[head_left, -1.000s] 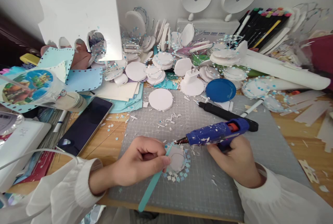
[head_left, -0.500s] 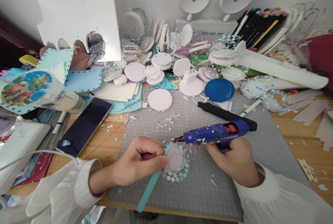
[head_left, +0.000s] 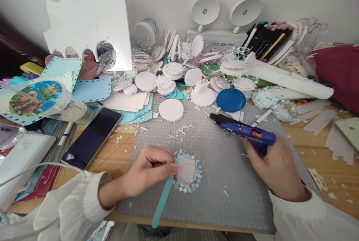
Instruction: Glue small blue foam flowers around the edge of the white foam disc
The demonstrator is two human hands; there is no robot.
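Note:
My left hand (head_left: 153,170) is closed, with a teal craft stick (head_left: 162,204) pinched between thumb and fingers. The stick slants down towards the table's front edge, and its upper end lies over the left rim of a small white disc (head_left: 187,170). Tiny blue and cream stars ring that disc, which rests on a grey cutting mat (head_left: 221,211). Over the mat's right side, my right hand (head_left: 277,170) is wrapped round the grip of a blue glue gun (head_left: 241,130). Its nozzle end points left, beside a black pen-shaped tool (head_left: 217,118).
A bare white disc (head_left: 171,110) and a blue round lid (head_left: 231,100) lie at the mat's back. Behind them are piled star-trimmed discs (head_left: 173,70). A phone (head_left: 92,136) and a cup (head_left: 42,97) stand left; translucent glue sticks (head_left: 322,121) lie right.
My right hand has drawn the glue gun away from the star-ringed disc, to the right and slightly up. My left hand still holds the stick at the disc. The camera view has shifted slightly.

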